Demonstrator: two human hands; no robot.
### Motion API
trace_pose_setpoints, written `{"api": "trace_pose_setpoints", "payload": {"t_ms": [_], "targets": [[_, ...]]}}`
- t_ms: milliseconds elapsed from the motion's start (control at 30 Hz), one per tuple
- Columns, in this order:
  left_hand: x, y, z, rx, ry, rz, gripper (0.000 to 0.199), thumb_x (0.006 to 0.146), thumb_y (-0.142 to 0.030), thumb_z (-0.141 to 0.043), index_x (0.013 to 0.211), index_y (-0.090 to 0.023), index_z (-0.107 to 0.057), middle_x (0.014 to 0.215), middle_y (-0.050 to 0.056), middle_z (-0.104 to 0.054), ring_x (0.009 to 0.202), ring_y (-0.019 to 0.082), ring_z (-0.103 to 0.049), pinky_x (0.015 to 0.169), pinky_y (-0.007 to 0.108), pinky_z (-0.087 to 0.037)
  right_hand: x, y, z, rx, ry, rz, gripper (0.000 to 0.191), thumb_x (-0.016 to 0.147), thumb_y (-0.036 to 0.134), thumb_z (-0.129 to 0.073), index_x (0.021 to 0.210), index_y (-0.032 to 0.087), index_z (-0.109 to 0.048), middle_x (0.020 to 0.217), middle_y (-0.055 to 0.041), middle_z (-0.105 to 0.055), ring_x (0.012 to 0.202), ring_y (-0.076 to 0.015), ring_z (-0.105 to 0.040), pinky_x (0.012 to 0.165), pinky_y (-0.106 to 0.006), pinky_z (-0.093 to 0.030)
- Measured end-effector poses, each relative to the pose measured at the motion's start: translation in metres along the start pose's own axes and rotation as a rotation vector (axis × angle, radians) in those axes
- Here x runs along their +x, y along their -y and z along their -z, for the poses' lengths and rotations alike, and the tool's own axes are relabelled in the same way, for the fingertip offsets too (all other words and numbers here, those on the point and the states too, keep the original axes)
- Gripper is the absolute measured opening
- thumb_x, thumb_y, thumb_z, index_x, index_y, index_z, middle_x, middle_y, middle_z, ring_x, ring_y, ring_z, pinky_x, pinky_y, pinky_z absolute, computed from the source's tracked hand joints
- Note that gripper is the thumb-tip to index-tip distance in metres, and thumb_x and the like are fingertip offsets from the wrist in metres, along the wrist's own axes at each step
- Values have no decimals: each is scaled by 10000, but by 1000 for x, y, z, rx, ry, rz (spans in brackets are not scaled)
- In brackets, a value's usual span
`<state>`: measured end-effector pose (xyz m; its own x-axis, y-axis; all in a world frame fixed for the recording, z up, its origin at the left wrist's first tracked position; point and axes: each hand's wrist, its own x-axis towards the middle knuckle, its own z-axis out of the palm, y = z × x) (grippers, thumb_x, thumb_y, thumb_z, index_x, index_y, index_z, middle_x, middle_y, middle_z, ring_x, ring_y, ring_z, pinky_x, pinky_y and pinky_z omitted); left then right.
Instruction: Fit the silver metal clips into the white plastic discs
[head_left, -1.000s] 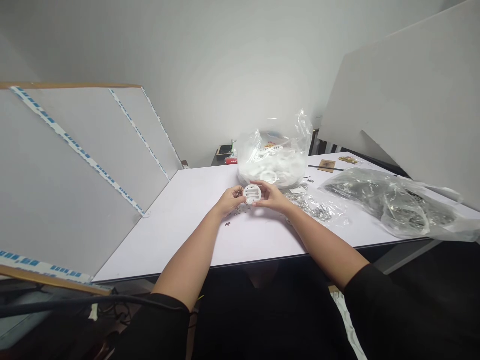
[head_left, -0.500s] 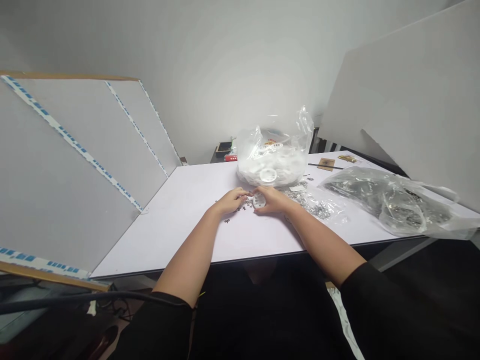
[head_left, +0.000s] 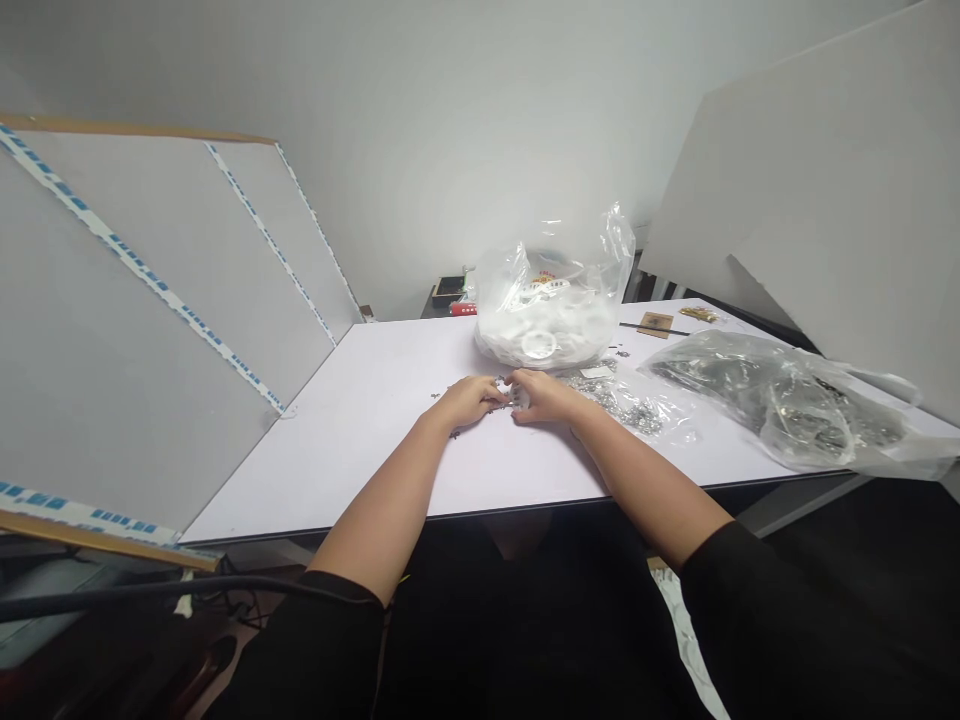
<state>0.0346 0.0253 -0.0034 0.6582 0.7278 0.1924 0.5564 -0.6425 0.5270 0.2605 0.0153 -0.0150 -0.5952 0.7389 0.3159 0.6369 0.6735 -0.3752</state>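
My right hand [head_left: 546, 397] is closed round a small clear round case [head_left: 519, 397] on the white table. Fingers of my left hand [head_left: 472, 402] are pinched at the left side of the case; what they hold is too small to make out. Several small dark metal pieces [head_left: 454, 435] lie around and partly under my left hand. Just right of my right hand is a clear bag of silvery pieces [head_left: 634, 408]. Behind both hands stands a large clear bag of white round parts [head_left: 551, 325].
A big plastic bag of dark metal pieces [head_left: 795, 400] lies at the right. Behind it are a brown card square [head_left: 655, 324] and a small packet of gold-coloured pieces [head_left: 697, 314]. Grey-white panels [head_left: 150, 220] stand on both sides of the table [head_left: 330, 440].
My left hand has moved slightly right, up to the clear case, which is now more covered by my fingers. The camera view has shifted a little.
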Motion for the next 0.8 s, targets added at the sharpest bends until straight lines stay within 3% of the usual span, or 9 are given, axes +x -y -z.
{"api": "trace_pose_setpoints", "payload": {"t_ms": [800], "targets": [[0, -4, 2, 23, 7, 30, 246, 860, -206, -634, 969, -293, -836, 1003, 44, -719, 889, 209, -598, 773, 312, -394, 1, 3, -1, 16, -6, -14, 521, 668, 256, -781, 1145, 150, -599, 1172, -146, -658, 1096, -295, -634, 914, -391, -515]]}}
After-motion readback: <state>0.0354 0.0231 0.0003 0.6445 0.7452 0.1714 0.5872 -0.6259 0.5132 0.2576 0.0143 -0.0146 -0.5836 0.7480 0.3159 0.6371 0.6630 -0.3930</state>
